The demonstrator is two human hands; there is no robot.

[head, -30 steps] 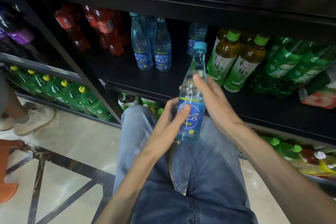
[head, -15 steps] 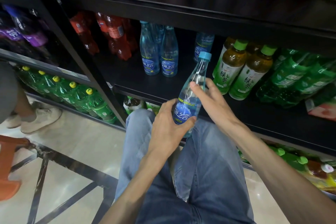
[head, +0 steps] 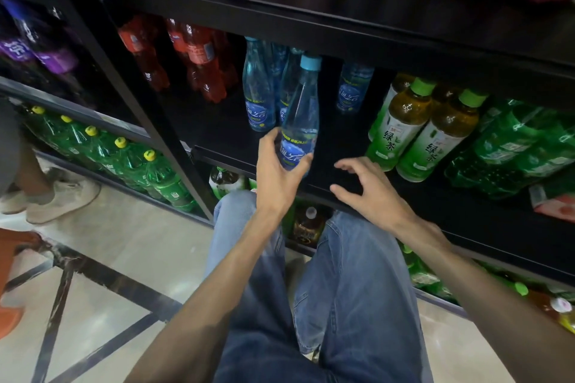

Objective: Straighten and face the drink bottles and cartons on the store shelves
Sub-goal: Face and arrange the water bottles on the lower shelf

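Note:
My left hand (head: 275, 174) grips a clear blue bottle (head: 301, 115) with a light blue cap around its labelled lower part, holding it upright over the front of the black shelf (head: 342, 149). My right hand (head: 364, 188) hovers just right of the bottle with fingers loosely spread, touching nothing. Behind stand more blue bottles (head: 257, 93), one further back (head: 353, 88). Green tea bottles (head: 401, 121) with green caps stand to the right.
Red bottles (head: 199, 59) fill the shelf's left end, green packs (head: 510, 146) its right. A lower left shelf holds green bottles with yellow caps (head: 155, 171). Another person's shoes (head: 59, 199) stand on the floor at left. My jeans-clad knees (head: 249, 242) are below.
My left hand has carried the blue bottle up and forward onto the shelf area. My right hand has let go of the bottle and dropped to its right.

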